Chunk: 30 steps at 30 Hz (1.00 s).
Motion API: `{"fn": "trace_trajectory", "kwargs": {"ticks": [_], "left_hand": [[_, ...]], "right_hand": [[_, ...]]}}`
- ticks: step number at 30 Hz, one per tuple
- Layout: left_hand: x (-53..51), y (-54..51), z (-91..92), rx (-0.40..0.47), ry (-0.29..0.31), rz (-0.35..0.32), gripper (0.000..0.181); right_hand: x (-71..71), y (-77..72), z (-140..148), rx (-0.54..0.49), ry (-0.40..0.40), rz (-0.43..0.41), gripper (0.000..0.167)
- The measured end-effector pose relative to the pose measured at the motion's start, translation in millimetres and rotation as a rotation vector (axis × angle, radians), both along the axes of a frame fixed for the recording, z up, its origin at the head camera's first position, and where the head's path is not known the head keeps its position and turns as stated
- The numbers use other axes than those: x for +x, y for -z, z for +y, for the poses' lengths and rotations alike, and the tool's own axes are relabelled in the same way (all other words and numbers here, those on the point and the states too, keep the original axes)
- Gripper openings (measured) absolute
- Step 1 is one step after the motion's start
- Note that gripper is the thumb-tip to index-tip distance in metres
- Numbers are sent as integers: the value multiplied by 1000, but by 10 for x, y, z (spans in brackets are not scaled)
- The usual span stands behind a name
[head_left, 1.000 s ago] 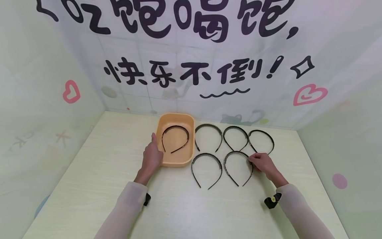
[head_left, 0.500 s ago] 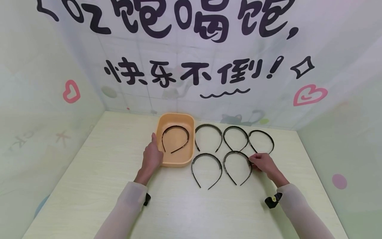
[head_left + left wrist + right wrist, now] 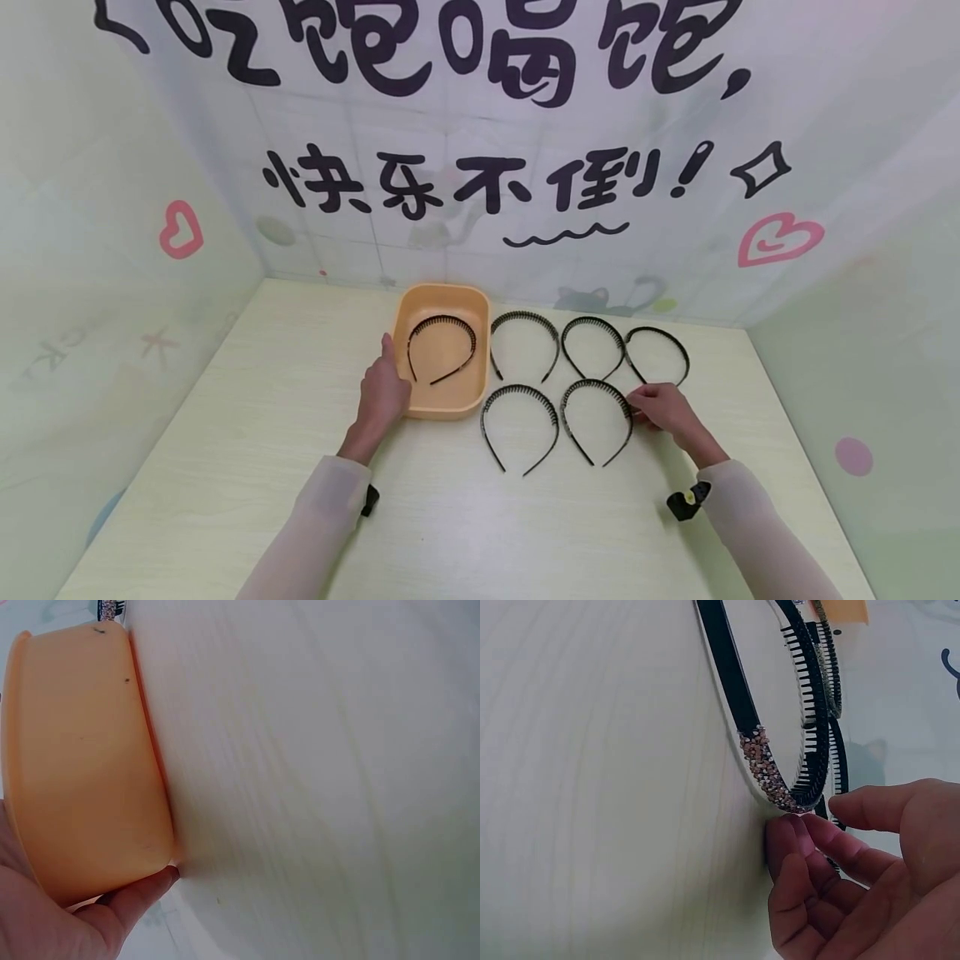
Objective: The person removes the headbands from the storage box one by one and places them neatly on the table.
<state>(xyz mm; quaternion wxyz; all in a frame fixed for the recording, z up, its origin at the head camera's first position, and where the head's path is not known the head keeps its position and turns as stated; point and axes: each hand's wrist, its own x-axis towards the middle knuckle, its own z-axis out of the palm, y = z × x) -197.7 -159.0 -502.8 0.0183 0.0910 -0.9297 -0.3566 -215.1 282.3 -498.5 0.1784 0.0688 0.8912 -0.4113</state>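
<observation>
My left hand (image 3: 385, 392) holds the left wall of an orange plastic tray (image 3: 450, 412); in the left wrist view its fingers lie against the outside. A black toothed headband (image 3: 442, 318) lies in the tray. My right hand (image 3: 666, 408) is at the right side of another black toothed headband (image 3: 564, 412), flat on the table. In the right wrist view this headband shows a strip of pinkish stones (image 3: 767, 772). The fingertips are right beside the stones, seeming to touch them, and the thumb stands apart from the fingers with nothing pinched between.
Left of that headband lies another one (image 3: 517, 388). Behind are three more: one beside the tray (image 3: 525, 315), a middle one (image 3: 592, 320) and a right one (image 3: 657, 330), close to my right hand. Printed sheets (image 3: 480, 242) wall the table (image 3: 480, 533) at the back and sides.
The headband by my right hand has shifted slightly left, its ends swinging left too. My right hand has drawn a little to the right. The left hand and tray look unchanged.
</observation>
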Motion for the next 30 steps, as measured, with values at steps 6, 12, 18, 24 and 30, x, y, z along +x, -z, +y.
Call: {"fn": "trace_trajectory", "kwargs": {"ticks": [6,12,18,24,30], "left_hand": [[5,8,-2,-9,1,2,84],[1,4,-4,-22,4,0,84],[-1,0,-1,-22,1,1,84],[1,-4,3,-3,-1,-12,84],[-1,-2,-1,-2,-5,-19,83]], "right_hand": [[-20,-60,-23,-5,22,21,29],[-72,-138,-115,-26,36,55,32],[-127,-171,-292,-84,13,88,31],[-188,-168,-495,-138,7,101,32],[-250,-201,-744,-204,2,84,35]]}}
